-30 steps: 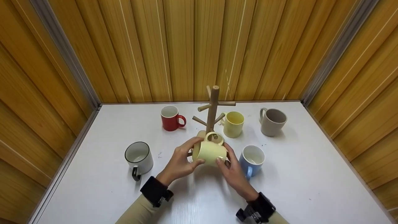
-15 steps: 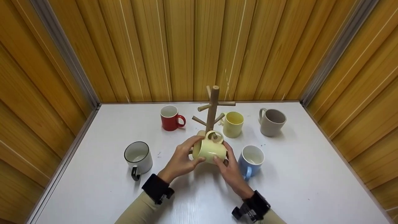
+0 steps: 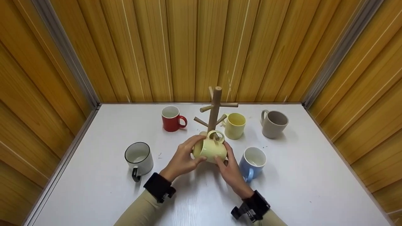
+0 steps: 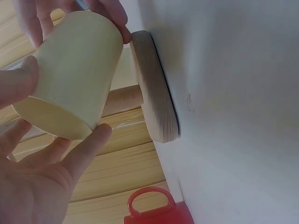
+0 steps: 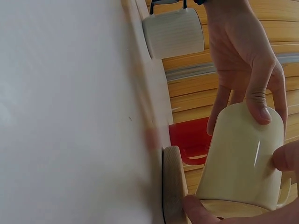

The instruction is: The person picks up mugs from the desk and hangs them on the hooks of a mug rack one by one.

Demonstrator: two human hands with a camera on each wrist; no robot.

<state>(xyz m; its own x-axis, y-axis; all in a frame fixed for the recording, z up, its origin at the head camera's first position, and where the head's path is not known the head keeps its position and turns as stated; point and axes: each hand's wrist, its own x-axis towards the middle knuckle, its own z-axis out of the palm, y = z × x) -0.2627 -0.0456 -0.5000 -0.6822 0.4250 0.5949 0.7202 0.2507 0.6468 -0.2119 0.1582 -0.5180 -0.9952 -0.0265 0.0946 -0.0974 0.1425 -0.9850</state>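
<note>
By the left hand (image 3: pixel 184 157), thumb and fingers curved in a pinch, the open end is held; by the right hand (image 3: pixel 231 171), similarly curled, the base is gripped. Up goes the cream mug (image 3: pixel 214 151), lifted a touch forward since a second ago, lying sideways, handle uppermost, glaze smooth and shiny! A peg (image 3: pixel 216 137) is glimpsed through the loop; whether it has been threaded cannot be told. The blue mug (image 3: pixel 255 169) and black-rimmed white mug (image 3: pixel 143 164) are left standing on the white worktop (image 3: pixel 298 179). Next, the rack (image 3: pixel 215 110), built of round wooden rods. Beyond, the yellow mug (image 3: pixel 234 131), grey mug (image 3: pixel 274 129) and glossy red mug (image 3: pixel 171 124) are left unmoved, backed by the grooved, wood-grained wall (image 3: pixel 179 50).
</note>
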